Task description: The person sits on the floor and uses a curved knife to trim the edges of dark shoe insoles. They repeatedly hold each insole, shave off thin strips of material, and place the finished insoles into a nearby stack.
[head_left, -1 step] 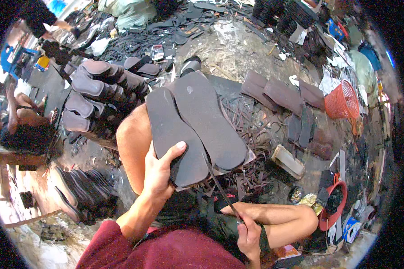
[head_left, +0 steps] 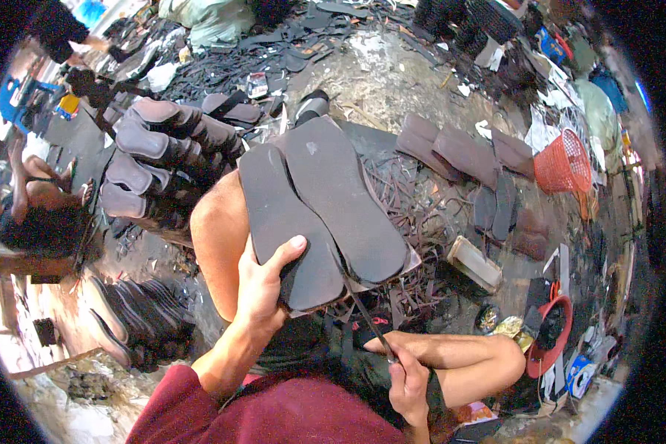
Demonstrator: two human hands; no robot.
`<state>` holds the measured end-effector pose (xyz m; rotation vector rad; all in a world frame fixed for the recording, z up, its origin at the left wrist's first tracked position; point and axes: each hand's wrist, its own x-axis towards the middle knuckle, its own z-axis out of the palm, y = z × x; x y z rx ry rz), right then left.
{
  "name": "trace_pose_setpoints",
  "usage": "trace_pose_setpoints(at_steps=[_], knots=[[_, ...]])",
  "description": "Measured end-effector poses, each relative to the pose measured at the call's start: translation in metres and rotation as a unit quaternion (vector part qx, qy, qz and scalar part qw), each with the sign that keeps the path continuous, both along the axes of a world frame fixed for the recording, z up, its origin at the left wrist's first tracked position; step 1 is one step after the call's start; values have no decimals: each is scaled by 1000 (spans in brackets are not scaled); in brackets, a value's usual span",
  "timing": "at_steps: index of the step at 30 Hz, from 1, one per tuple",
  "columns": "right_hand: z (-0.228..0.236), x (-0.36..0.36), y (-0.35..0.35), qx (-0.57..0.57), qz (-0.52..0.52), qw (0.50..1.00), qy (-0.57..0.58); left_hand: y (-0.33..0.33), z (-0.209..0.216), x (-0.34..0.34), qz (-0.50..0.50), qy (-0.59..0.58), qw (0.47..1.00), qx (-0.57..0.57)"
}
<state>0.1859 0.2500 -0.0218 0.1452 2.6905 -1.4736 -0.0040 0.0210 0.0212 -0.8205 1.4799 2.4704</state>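
My left hand [head_left: 263, 285] grips a pair of dark grey shoe soles [head_left: 340, 200] near the heel of the left one, its thumb lying on top. The two soles lie side by side on a flat sheet above my lap, with a narrow curved gap between them. In my right hand [head_left: 408, 385], below and right of the soles, is the handle end of a long thin knife [head_left: 364, 314]. Its blade slants up to the left, and its tip reaches the lower end of the gap. Whether the tip cuts into the material I cannot tell.
Stacked soles [head_left: 152, 140] stand left of my knee, and more soles [head_left: 137, 311] lie lower left. Thin dark offcuts [head_left: 411, 222] litter the floor. To the right are brown sole pieces [head_left: 466, 152], a red basket [head_left: 562, 166] and a pale block [head_left: 475, 265]. Another person [head_left: 37, 192] sits far left.
The knife and my right hand have shifted very slightly. The soles and my left hand are almost where they were.
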Motion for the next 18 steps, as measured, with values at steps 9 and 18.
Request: trace_pose_setpoints(at_steps=[9,18], knots=[[-34,-85,-40,12,28,996,79,-10,-8,7,-51,6,997,-64],[-60,-118,-28,-15,113,987,117,-20,-7,9,-70,-36,994,-81]])
